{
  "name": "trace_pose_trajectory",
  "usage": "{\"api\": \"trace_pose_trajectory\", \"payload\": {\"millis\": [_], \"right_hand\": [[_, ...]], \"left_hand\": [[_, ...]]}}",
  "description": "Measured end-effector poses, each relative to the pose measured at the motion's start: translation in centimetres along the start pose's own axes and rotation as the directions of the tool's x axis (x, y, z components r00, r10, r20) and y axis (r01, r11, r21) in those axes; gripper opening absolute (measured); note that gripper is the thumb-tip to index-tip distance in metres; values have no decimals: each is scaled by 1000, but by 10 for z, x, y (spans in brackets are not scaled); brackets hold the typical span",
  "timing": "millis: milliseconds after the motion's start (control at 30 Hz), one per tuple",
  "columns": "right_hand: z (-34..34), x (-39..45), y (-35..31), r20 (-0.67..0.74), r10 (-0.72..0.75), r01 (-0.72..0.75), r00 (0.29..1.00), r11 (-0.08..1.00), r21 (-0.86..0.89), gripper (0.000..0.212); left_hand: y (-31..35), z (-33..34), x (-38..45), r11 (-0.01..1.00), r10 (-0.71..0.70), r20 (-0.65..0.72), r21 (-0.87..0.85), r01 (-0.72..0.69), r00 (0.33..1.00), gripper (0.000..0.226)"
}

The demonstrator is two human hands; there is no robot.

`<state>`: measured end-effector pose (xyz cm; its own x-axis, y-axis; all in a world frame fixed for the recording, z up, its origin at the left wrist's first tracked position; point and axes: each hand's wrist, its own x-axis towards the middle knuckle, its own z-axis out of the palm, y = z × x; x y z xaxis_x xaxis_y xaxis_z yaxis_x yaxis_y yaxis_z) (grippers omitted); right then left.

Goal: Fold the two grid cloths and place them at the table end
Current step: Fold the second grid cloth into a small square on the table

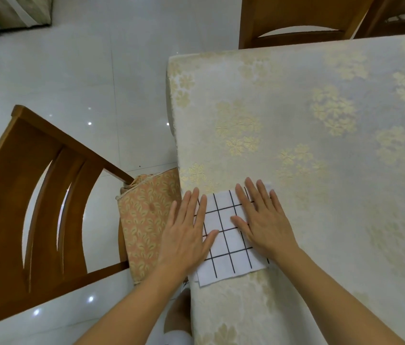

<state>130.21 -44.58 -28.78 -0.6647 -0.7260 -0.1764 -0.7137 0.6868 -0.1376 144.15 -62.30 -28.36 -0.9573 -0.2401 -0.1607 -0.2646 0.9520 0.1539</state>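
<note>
A white cloth with a black grid (229, 242) lies folded on the table (321, 145), close to its left edge. A second white layer peeks out under its lower left corner; I cannot tell whether that is the other cloth. My left hand (186, 232) lies flat with straight fingers on the cloth's left side. My right hand (261, 220) presses flat on its right side, fingers spread.
The table wears a cream cover with gold flowers. A wooden chair (29, 207) with a patterned seat cushion (144, 220) stands to the left of the table. Two more wooden chairs (296, 23) stand at the far side. Glossy white floor tiles lie all around.
</note>
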Motion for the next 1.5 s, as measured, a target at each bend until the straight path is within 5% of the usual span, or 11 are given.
{"api": "trace_pose_trajectory", "payload": {"millis": [233,400,833,967,1500], "right_hand": [[1,-3,-1,-15,24,-24,1000,1000,5,74],[-3,5,-8,-10,9,-9,1000,1000,8,72],[0,4,-14,-10,67,-67,998,998,20,74],[0,-7,-16,-6,108,-108,994,993,38,76],[12,-37,-21,-19,158,-157,987,987,35,76]], "left_hand": [[-10,-9,2,996,-92,-11,-21,92,996,79],[20,-10,3,996,81,-24,-26,-81,996,77],[3,-7,9,999,-3,3,-47,3,1000,83],[15,-5,5,991,134,16,-27,-134,991,81],[34,7,-6,985,172,42,5,-173,984,81]]}}
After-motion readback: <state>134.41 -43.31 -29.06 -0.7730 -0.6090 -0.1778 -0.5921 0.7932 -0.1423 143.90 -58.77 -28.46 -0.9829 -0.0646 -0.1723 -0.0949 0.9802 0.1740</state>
